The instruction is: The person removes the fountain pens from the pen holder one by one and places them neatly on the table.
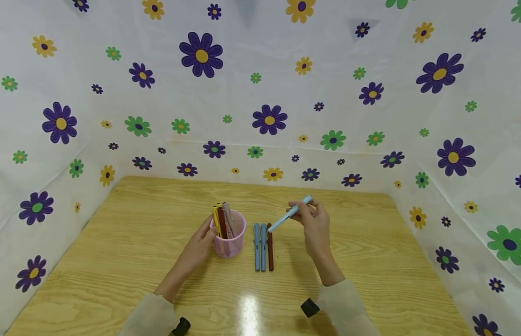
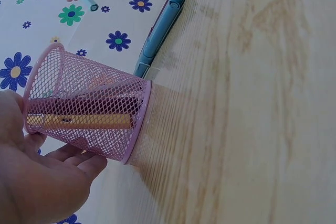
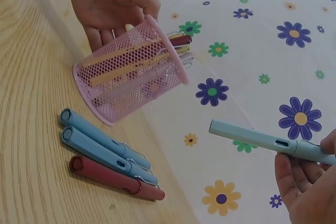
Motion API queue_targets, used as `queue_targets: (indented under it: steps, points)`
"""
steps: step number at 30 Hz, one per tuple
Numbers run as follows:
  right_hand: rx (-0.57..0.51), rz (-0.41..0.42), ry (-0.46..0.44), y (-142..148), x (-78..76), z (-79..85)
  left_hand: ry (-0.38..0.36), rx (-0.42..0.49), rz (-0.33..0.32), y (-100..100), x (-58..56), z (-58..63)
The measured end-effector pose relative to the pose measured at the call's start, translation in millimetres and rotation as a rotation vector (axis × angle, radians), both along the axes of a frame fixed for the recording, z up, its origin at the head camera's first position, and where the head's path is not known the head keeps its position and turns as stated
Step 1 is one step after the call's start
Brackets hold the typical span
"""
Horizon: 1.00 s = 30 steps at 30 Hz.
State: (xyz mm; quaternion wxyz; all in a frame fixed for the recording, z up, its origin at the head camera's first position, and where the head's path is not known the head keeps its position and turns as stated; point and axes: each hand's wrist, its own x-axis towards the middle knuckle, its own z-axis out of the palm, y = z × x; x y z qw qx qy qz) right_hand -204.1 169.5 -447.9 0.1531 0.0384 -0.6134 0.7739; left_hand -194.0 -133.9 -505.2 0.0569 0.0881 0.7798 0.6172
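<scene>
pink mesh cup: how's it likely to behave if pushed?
The pink mesh cup is probably light for its size, since its wall is open mesh. It likely keeps its shape: the wall looks evenly round beside the left hand. It might tip if pushed high, as the pens inside stick out above its mouth.

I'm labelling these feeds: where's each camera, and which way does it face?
Head: on the head, facing forward and down at the yellow wooden table; left hand, right hand and pale sleeves show.
Left wrist: on that wrist, facing the pink mesh cup the left hand holds; right hand shows beyond.
Right wrist: on that wrist, facing the cup and slim pale blue pen the right hand pinches; left hand shows beyond.
Both wrist views share the cup, two darker blue pens and brownish red pen.
</scene>
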Motion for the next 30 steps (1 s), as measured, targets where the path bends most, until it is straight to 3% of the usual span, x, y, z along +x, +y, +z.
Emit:
queue_targets:
  steps: [10,30]
  points:
    - [0.042,-0.027,-0.035,19.3,0.4,-3.7,-0.005,-0.005,0.009,0.5,1.0,0.5]
    - [0.094,0.003,-0.132,36.8,6.2,-10.0,-0.013,-0.005,0.014,0.6,2.4,2.1]
